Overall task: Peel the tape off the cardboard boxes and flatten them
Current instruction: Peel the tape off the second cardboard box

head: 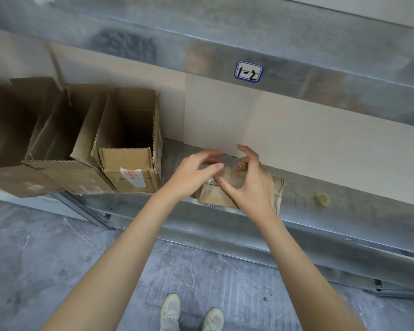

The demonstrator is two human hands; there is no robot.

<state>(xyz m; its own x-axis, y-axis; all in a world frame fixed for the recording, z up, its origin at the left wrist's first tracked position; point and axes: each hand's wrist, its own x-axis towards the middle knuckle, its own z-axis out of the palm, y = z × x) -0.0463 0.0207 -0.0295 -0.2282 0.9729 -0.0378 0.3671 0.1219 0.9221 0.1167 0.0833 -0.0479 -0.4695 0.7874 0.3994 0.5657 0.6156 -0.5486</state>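
- The small taped box sits at the shelf's front edge, right of the open boxes.
- The left hand grips its top; the right hand claws at the glossy tape; whether it has caught, I cannot tell.
- Likely light, stiff card; slick tape wants lifting from a loose end.
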